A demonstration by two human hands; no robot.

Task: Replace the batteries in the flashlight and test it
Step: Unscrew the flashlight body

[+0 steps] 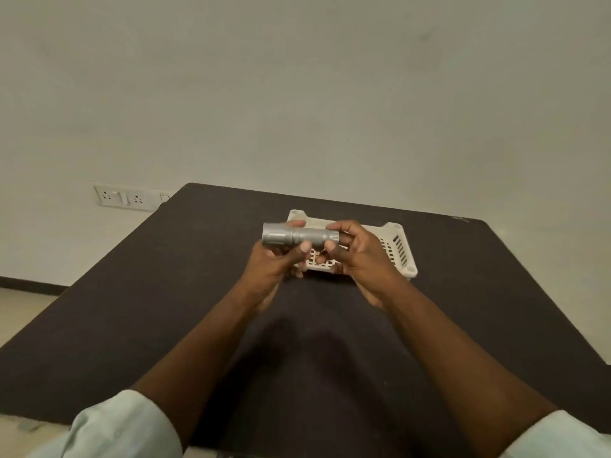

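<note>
Left hand (277, 259) fingers clamp the head end of the flashlight (299, 239); right hand (357, 256) fingers pinch its tail cap, mid-frame above the table (132, 309). Risk: the loosened cap or batteries may drop (past the basket (396, 246) behind)

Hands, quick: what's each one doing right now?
Left hand: grips the flashlight near its wide head end.
Right hand: grips the flashlight's tail end.

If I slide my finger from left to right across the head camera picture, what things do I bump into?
Wall socket → left hand → flashlight → right hand → right end of the white basket, all over the dark table.
</note>
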